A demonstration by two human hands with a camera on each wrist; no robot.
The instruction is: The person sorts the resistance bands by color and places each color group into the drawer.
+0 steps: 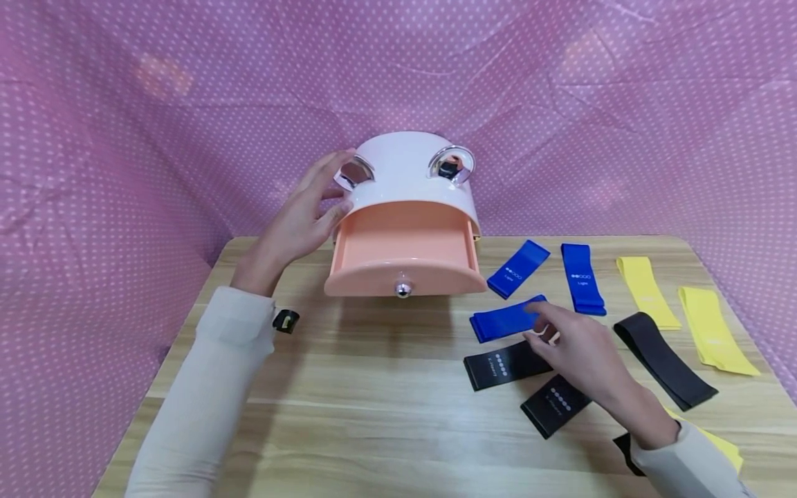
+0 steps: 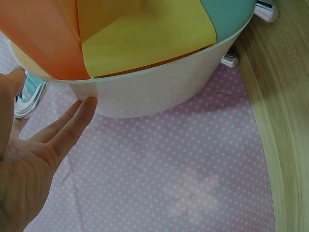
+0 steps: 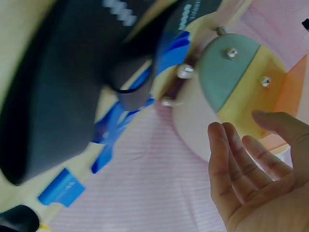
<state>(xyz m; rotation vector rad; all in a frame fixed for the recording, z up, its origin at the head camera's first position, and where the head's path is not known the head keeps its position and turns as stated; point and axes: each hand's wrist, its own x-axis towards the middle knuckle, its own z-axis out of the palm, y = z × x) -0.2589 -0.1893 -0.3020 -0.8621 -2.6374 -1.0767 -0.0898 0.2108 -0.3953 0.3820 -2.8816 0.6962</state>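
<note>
A glossy white rounded organizer (image 1: 405,166) stands at the back, its peach drawer (image 1: 405,277) pulled out at the front. My left hand (image 1: 305,211) rests against its left side, fingers extended; in the left wrist view its fingertips (image 2: 89,104) touch the white wall. My right hand (image 1: 575,346) hovers around the right end of a blue resistance band (image 1: 504,321), fingers lightly bent and nothing visibly held. In the right wrist view the same hand (image 3: 260,183) has nothing between its fingers. Two black resistance bands marked X-Heavy (image 1: 504,366) lie just below, partly hidden by the hand.
Two more blue bands (image 1: 519,268) lie right of the drawer. Yellow bands (image 1: 647,290) and another black band (image 1: 666,363) are spread farther right. A small black item (image 1: 286,321) sits by the left cuff. Pink dotted cloth (image 1: 398,69) encloses the wooden table (image 1: 373,415).
</note>
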